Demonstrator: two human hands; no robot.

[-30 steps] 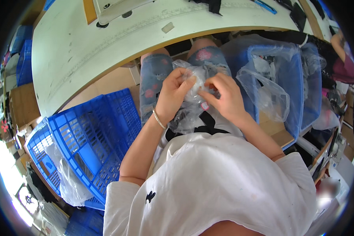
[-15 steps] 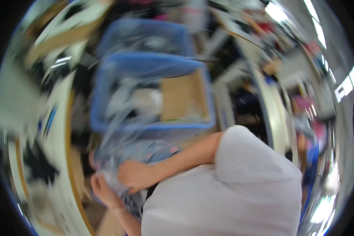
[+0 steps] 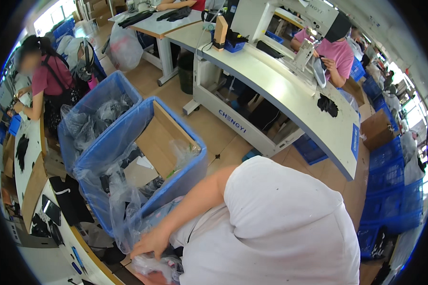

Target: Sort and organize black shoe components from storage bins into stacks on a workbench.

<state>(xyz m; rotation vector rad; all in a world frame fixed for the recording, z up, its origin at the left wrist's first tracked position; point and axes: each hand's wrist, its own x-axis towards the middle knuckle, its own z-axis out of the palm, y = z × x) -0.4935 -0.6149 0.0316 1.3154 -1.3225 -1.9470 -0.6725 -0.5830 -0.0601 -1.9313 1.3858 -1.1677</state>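
Note:
A clear plastic bag (image 3: 152, 265) with dark contents lies low in front of me, beside my white shirt. My right hand (image 3: 151, 243) reaches down across my body, its fingers curled on the bag's upper edge. Under the crumpled film my left hand (image 3: 146, 277) shows only in part at the lower edge of the view; its fingers are hidden. Just beyond my hands stands a blue bin (image 3: 202, 159) lined with clear film. Inside it are a cardboard sheet (image 3: 164, 142) and dark bagged goods. Greyish-blue patterned cloth (image 3: 159, 216) shows between bin and forearm.
A second blue bin (image 3: 70, 149) adjoins the first. Left runs a worktable (image 3: 71, 232) with black pieces and a phone (image 3: 51, 210). Ahead right stands a sewing machine table (image 3: 271, 76), where a person in pink (image 3: 335, 57) works. Another person (image 3: 57, 78) works far left. Blue crates (image 3: 390, 204) line the right.
The view has swung, and the bins now sit further left and tilted. My hands are lower in the picture, still at the plastic bag. The blur has cleared.

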